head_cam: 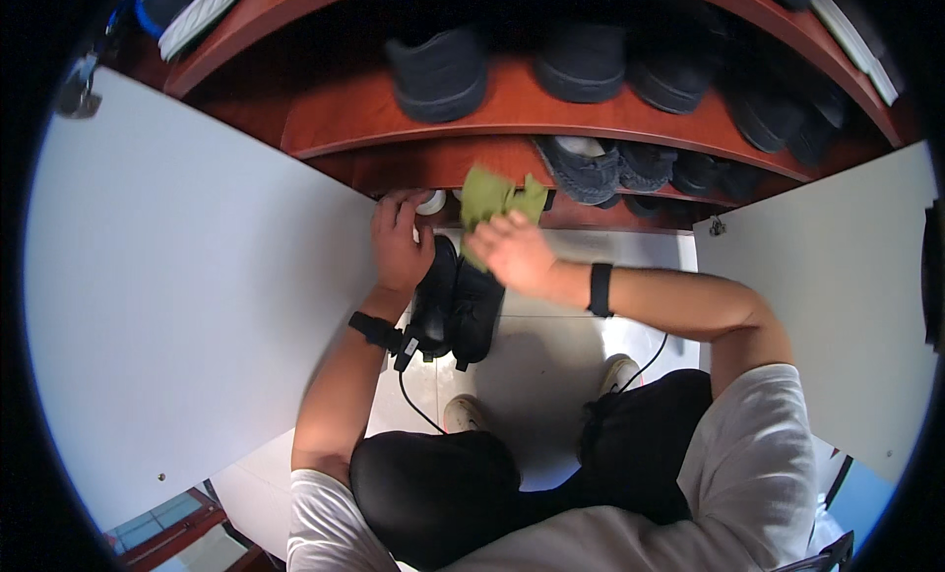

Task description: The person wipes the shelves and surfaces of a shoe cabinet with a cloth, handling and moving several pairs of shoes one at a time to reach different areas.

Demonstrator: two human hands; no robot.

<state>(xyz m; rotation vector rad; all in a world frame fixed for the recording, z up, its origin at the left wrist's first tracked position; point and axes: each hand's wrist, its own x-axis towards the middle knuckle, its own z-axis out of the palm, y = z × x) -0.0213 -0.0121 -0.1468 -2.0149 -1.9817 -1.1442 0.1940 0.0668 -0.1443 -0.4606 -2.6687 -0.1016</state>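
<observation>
My right hand (514, 253) grips a crumpled olive-green cloth (487, 192) in front of the lowest shelves of a shoe cabinet. The cloth and this hand are slightly blurred. On the left, my left hand (401, 240) reaches to the cabinet's bottom edge beside the left door, its thumb apart from its fingers. Nothing shows in its grasp, though the fingertips are partly lost in shadow. Close to those fingers is a white round thing (431, 203), partly covered. Below both hands, a pair of black shoes (472, 313) stands on the tiled floor.
White cabinet doors stand open at the left (184, 277) and right (805, 291). Several black shoes (439, 77) sit on the red-brown middle shelf (332, 121). Dark grey slip-on shoes (579, 166) lie on the shelf below. A black cable (413, 402) hangs from my left wristband.
</observation>
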